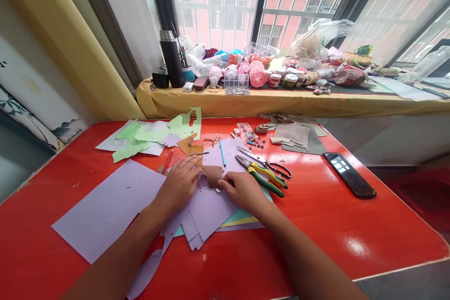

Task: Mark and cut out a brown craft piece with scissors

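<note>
Lilac paper (112, 206) is spread across the left of the red table (351, 225), with green scraps (140, 136) lying beyond it near the far edge. A red pencil (168, 161) lies just left of the left hand (181, 183), which is laid flat, fingers extended and closed on nothing, pressing the lilac sheets at the left edge of a brown cut-out (213, 174). That cut-out is found at the middle of the table, on top of the lilac stack, between the two hands. Its right lower edge is touched by the right hand (242, 190), whose fingers are curled toward it; whether it is actually pinched cannot be told, since the fingertips are hidden. A small pale object is seen at the thumb, too small to be named.

Several risks are judged from this layout. The loose stack could be slid under the left palm's pressure, and the cut-out could be dragged out of place with it. The thin cut-out could be torn or creased if it is pulled against the pinning hand. A blue pencil (221, 145) lies behind the hands. Pliers (265, 178) and scissors (267, 161) lie just right of the right hand, blades toward it, so a sideways sweep of the wrist could be met by metal. Small beads (256, 140) could be scattered by a knock, and the phone (349, 174), farther right, lies near the table edge and could be pushed off.
</note>
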